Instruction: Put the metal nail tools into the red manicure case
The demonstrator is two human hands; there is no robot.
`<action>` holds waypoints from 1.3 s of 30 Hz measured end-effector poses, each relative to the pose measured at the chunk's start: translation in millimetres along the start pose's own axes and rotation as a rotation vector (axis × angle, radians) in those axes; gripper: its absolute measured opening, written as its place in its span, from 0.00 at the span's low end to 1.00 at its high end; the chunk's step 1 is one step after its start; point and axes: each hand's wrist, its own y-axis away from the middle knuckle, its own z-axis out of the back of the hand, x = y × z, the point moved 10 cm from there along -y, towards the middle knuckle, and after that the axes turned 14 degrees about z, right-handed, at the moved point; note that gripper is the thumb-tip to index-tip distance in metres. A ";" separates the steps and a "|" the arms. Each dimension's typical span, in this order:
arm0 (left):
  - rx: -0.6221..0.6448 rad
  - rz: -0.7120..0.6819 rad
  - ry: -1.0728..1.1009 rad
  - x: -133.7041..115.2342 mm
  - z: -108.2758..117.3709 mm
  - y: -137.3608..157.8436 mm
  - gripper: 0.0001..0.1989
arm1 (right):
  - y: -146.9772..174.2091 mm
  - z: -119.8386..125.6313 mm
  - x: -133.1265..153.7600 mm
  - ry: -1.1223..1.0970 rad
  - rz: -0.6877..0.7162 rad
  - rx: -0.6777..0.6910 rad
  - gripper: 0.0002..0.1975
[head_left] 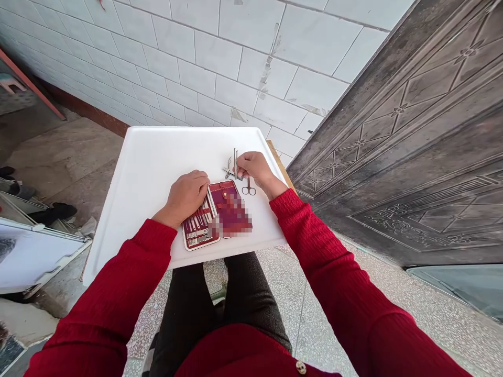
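Note:
A manicure case [202, 242] lies unfolded on a white table [145, 157]. Slim metal tools and nail clippers sit in its left panel; the purple-red right panel is partly blurred by pixels. My left hand [187, 193] is closed over the upper part of the left panel, at the fold, hiding the tools beneath. Above the right panel, my right hand [251, 165] pinches upright tweezers [236, 161], slim and two-pronged. Small metal pieces [228, 172], possibly nail clippers, lie beside its fingertips. Small scissors [249, 189] rest on the table just below this hand.
A tiled wall [196, 68] stands behind the table, and a dark patterned metal door [393, 157] is close on the right. My legs [251, 293] are under the table's front edge. Boxes and clutter [39, 246] stand on the floor at left.

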 end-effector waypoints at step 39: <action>0.022 0.029 0.040 0.5 0.3 -1.3 0.16 | 68.0 -15.9 2.6 0.081 0.128 0.220 0.14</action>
